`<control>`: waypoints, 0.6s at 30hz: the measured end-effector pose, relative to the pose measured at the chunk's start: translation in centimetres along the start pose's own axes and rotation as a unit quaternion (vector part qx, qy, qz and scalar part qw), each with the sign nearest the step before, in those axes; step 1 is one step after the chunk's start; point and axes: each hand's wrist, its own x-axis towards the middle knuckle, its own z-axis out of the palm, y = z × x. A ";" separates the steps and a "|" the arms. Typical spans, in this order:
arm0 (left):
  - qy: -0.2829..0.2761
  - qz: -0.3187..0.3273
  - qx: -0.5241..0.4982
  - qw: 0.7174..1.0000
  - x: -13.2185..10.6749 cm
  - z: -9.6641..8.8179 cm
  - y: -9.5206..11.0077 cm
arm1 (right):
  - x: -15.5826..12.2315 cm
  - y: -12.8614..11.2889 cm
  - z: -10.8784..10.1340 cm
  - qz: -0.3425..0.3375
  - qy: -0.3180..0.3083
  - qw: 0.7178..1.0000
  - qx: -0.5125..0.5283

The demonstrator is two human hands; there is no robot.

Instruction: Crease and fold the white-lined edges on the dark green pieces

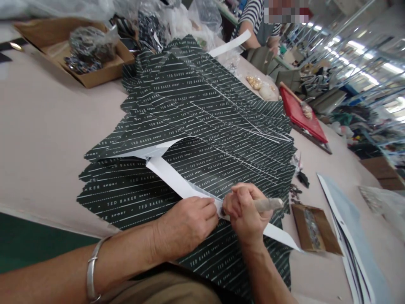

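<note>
A fanned stack of dark green printed paper sheets point(202, 109) with white lettering lies on the pale table point(44, 126). The top sheet has a folded-over white strip point(172, 177) running diagonally. My left hand point(186, 226), fingers curled, presses down on that white fold. My right hand point(245, 211) is closed in a fist around a pale stick-like tool point(268, 204), its tip at the fold right beside my left fingers. A silver bracelet point(91, 274) sits on my left wrist.
A cardboard box point(95, 76) with bagged dark items stands at the back left. A small brown box point(316, 230) lies at the right, beside pale sheets point(354, 236). A red board point(303, 116) lies farther back. A person in a striped shirt point(253, 21) works at the far end.
</note>
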 end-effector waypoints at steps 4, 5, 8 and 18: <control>-0.023 0.006 0.000 1.000 0.1 -0.2 0.0 | 0.3 -0.1 0.3 -0.057 0.032 0.996 0.055; -0.030 0.007 -0.001 1.000 0.1 -0.3 0.0 | 0.4 0.0 0.3 -0.057 0.040 0.996 0.059; -0.035 0.003 -0.007 0.999 -0.1 -0.4 0.0 | 0.5 0.2 -0.4 0.015 0.010 0.999 -0.044; -0.089 -0.045 0.085 0.991 1.7 -2.9 0.4 | -1.1 -3.0 -6.7 -0.023 -0.346 0.700 -0.625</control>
